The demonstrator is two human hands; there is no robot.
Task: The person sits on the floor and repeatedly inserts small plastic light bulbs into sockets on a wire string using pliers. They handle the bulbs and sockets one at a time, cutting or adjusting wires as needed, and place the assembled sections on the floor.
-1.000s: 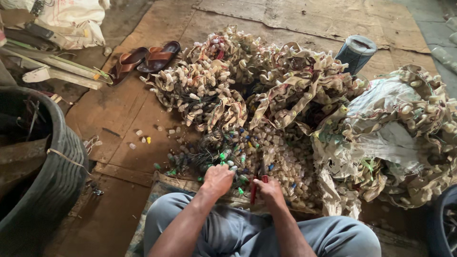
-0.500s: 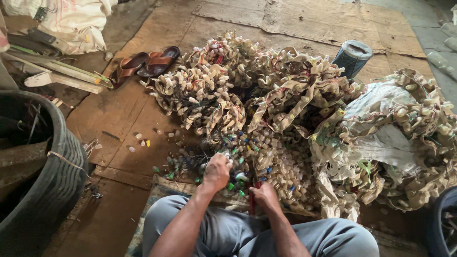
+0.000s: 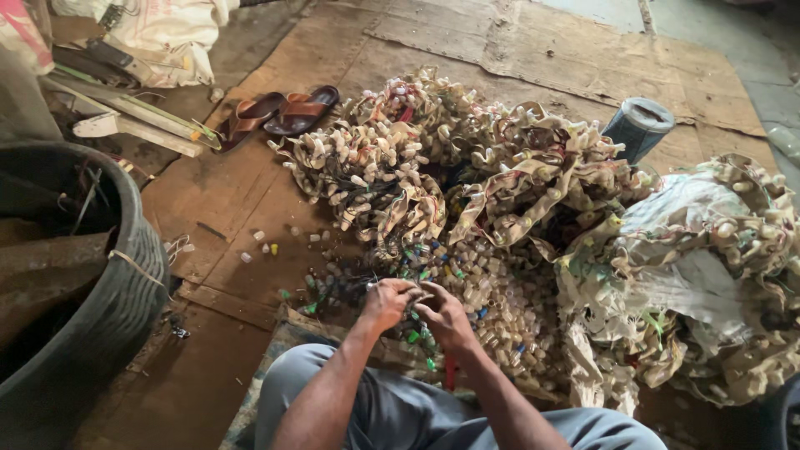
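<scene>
Left hand (image 3: 388, 302): lowered onto the near edge of a heap of small bottles (image 3: 492, 292), fingers curled inward and bunched; item pinched, if any, too small to make out. Right hand (image 3: 446, 317): just beside the left, nearly touching it, fingers bent down over the same spot, tips hidden among the pieces. Both forearms entered from the bottom edge, over grey trouser knees (image 3: 375, 408), cut off by the frame.

Heap of small bottles: pale, mostly clear, with green, blue and yellow caps mixed in; spread on the floor directly ahead of the hands. Individual pieces hard to separate by eye.

Strung bundles (image 3: 375, 179): long tangled strips of beige material studded with the same small pieces, piled behind and to the right of the heap. Further bundle wrapped in whitish sacking (image 3: 692, 275), far right, partly cut off.

Red-handled object (image 3: 450, 371): seen only as a sliver below the right wrist; kind not determinable.

Scattered loose caps (image 3: 267, 242): on the brown cardboard floor covering (image 3: 250, 200), left of the heap, well apart from the hands.

Brown sandals (image 3: 283, 112): pair, side by side, upper left. Blue-grey cylindrical container (image 3: 640, 125): upright, behind the bundles, base hidden. Large black tub (image 3: 108, 300): left edge, contents dark and indistinct. White sack (image 3: 167, 33) and sticks: top left, cropped.
</scene>
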